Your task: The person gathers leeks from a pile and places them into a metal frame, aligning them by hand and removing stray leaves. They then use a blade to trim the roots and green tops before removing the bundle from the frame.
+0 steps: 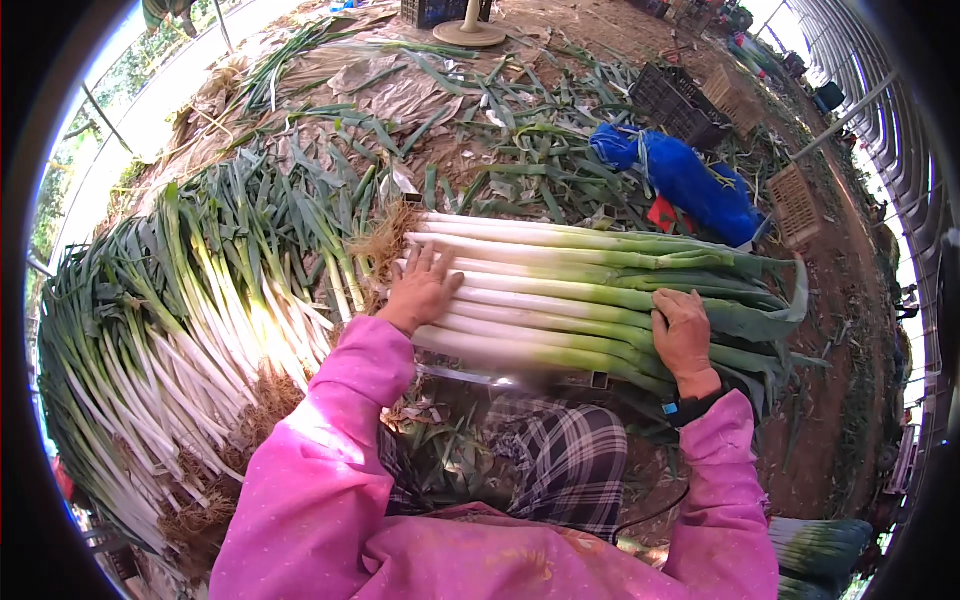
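The near edge of the trimmed leek row [560, 300] was blurred just above the lap, so the frame under it could not be made out. The left hand [420, 290] and right hand [683, 335] each covered part of the stalks. At lower left, the big leek pile [170, 340] ran out past the frame's dark rim.

A row of trimmed leeks [560, 300] lies flat and side by side across the person's lap, white shanks and root ends toward the left, green leaves to the right, stalks parallel and touching.
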Available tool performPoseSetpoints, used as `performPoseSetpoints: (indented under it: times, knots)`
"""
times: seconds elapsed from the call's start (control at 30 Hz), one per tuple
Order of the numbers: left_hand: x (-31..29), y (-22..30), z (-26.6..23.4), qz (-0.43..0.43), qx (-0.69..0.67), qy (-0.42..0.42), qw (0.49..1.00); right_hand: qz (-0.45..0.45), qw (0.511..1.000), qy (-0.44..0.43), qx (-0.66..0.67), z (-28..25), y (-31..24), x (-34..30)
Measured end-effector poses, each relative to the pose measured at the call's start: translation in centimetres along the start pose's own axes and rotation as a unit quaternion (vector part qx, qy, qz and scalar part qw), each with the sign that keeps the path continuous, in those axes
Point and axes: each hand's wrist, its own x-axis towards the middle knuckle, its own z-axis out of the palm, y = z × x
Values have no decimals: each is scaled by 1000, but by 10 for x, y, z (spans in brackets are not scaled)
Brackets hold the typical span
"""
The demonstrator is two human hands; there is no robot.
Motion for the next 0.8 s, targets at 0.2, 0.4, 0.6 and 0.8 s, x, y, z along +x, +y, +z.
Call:
performPoseSetpoints:
  times: [0.2, 0.4, 0.6, 0.8]
  knots:
    - [-1, -5, 2, -16, 2, 15, 1000, -9, 995, 66, -71, 18, -7, 0]
    - [-8, -19, 5, 62, -49, 45, 996, -6, 989, 71, -129, 28, -16, -4]
    - [-5, -65, -46, 149, -274, -73, 947, -1, 993, 49, -105, 38, -5, -8]
    - [-77, -331, 60, -307, -243, 246, 887, 2, 994, 44, -102, 24, -7, -8]
